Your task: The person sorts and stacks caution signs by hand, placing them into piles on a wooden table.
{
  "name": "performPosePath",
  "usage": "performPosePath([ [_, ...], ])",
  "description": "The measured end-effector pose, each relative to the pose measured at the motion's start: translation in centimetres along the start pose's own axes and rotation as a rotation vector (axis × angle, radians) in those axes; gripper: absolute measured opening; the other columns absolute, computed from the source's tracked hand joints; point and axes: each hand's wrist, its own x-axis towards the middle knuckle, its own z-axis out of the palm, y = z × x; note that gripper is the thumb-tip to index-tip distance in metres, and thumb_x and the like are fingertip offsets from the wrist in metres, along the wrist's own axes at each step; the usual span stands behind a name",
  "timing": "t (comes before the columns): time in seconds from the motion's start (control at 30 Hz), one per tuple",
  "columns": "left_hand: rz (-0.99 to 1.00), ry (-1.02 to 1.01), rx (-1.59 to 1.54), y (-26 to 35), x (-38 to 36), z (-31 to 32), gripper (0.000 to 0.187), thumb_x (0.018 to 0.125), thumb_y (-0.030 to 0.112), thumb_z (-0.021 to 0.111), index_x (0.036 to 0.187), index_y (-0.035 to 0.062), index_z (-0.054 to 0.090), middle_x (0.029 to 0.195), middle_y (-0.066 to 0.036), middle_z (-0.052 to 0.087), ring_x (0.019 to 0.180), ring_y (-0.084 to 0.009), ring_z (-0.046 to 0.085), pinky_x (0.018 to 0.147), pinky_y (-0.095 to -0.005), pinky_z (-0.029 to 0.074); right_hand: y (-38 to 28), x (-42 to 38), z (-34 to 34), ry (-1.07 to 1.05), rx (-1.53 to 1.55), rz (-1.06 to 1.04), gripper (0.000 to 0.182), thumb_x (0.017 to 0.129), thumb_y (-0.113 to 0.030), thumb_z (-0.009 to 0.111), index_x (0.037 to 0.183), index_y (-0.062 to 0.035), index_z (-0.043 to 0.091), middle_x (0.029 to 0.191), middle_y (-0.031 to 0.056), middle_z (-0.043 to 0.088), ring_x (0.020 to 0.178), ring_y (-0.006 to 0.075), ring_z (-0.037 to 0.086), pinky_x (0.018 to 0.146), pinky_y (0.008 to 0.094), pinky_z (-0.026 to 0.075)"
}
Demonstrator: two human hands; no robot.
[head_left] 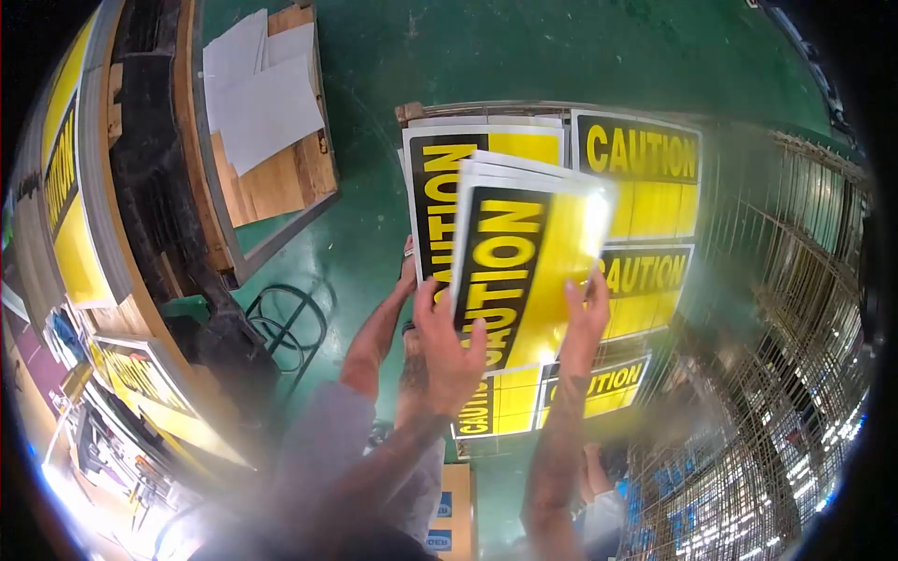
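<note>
Between my two hands is a small stack of yellow and black caution signs (pixel 552 271), tilted, with several sheet edges fanned at the top. My left hand (pixel 447 327) grips the left edge, thumb over the front face. On the right edge, my right hand (pixel 587 309) is closed with its fingers along the side. Below the stack lie more caution signs in piles: one at upper left (pixel 435 178), one at upper right (pixel 641 178), one at middle right (pixel 645 290), and two along the bottom, partly hidden by my hands and the held stack.
Another person's arm (pixel 369 341) reaches in beside my left arm. Wire racks (pixel 795 280) stand at right. White sheets (pixel 262 103) lie on a wooden board at upper left. More caution signs (pixel 70 187) are stacked at far left. A cardboard box (pixel 458 486) sits below on the green floor.
</note>
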Motion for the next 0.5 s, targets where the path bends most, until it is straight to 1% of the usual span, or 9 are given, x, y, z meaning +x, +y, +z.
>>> performPosePath([
  [0.07,-0.060,0.009,-0.109,-1.6,1.6,-0.2,0.065,0.097,0.010,0.067,0.151,-0.0116,0.037,0.167,-0.026,0.021,0.151,-0.0440,0.032,0.126,-0.0475,0.028,1.5,1.5,2.0,-0.017,-0.110,-0.113,0.063,0.096,-0.020,0.078,0.147,0.0066,0.052,0.137,0.0162,0.062,0.122,0.0247,0.059,0.109,0.0365,0.045],
  [0.1,-0.112,0.058,-0.102,-3.1,2.5,0.6,0.065,0.100,0.015,0.068,0.152,-0.0099,0.038,0.169,-0.027,0.018,0.154,-0.0456,0.029,0.127,-0.0485,0.027,2.3,2.0,2.9,-0.025,-0.162,-0.166,0.066,0.096,-0.023,0.079,0.148,0.0063,0.051,0.137,0.0178,0.062,0.122,0.0270,0.060,0.110,0.0383,0.045],
  [0.13,-0.170,0.099,-0.176,-3.7,3.6,1.2,0.066,0.101,0.020,0.068,0.154,-0.0064,0.039,0.170,-0.027,0.018,0.156,-0.0456,0.027,0.127,-0.0489,0.026,2.4,2.4,3.9,0.005,-0.295,-0.217,0.067,0.096,-0.025,0.079,0.149,0.0061,0.050,0.138,0.0197,0.062,0.125,0.0296,0.060,0.110,0.0396,0.045],
  [0.2,-0.172,0.096,-0.156,-5.6,5.7,2.1,0.066,0.102,0.025,0.068,0.155,-0.0024,0.040,0.166,-0.027,0.029,0.152,-0.0451,0.033,0.126,-0.0488,0.030,2.2,2.6,5.7,0.067,-0.558,-0.325,0.071,0.097,-0.030,0.078,0.151,0.0055,0.048,0.141,0.0237,0.063,0.129,0.0349,0.060,0.110,0.0423,0.045],
  [0.23,-0.166,0.077,-0.137,-6.3,5.9,2.4,0.066,0.102,0.026,0.067,0.156,-0.0020,0.040,0.163,-0.026,0.032,0.151,-0.0445,0.034,0.125,-0.0490,0.030,1.3,2.1,6.1,0.109,-0.644,-0.290,0.073,0.096,-0.035,0.079,0.150,0.0043,0.049,0.139,0.0254,0.063,0.127,0.0405,0.060,0.110,0.0455,0.045],
  [0.3,-0.151,0.047,-0.096,-7.2,6.3,2.7,0.066,0.103,0.027,0.066,0.156,-0.0013,0.040,0.158,-0.026,0.040,0.148,-0.0432,0.037,0.124,-0.0494,0.032,0.6,1.9,6.1,0.081,-0.647,-0.258,0.080,0.093,-0.035,0.081,0.153,0.0046,0.046,0.138,0.0277,0.061,0.129,0.0427,0.057,0.109,0.0480,0.045],
  [0.33,-0.145,0.071,-0.074,-7.2,5.9,2.8,0.064,0.103,0.026,0.065,0.155,-0.0015,0.042,0.152,-0.024,0.045,0.145,-0.0414,0.039,0.122,-0.0491,0.033,0.6,1.8,5.9,0.062,-0.649,-0.242,0.083,0.092,-0.036,0.083,0.154,0.0047,0.045,0.138,0.0288,0.060,0.130,0.0437,0.055,0.109,0.0493,0.045],
  [0.37,-0.142,0.092,-0.101,-7.2,5.5,3.0,0.064,0.103,0.025,0.065,0.156,-0.0018,0.041,0.152,-0.024,0.045,0.145,-0.0411,0.038,0.122,-0.0491,0.033,0.8,1.6,5.8,0.043,-0.593,-0.248,0.084,0.093,-0.038,0.081,0.155,0.0039,0.043,0.143,0.0291,0.058,0.134,0.0439,0.052,0.112,0.0491,0.043],
  [0.5,-0.095,0.232,-0.154,-7.9,4.4,4.7,0.064,0.100,0.018,0.065,0.155,-0.0032,0.041,0.150,-0.026,0.046,0.144,-0.0424,0.039,0.123,-0.0496,0.030,3.5,1.2,5.8,0.075,-0.616,-0.435,0.082,0.094,-0.041,0.079,0.155,0.0040,0.045,0.151,0.0287,0.053,0.139,0.0452,0.049,0.117,0.0487,0.039],
])
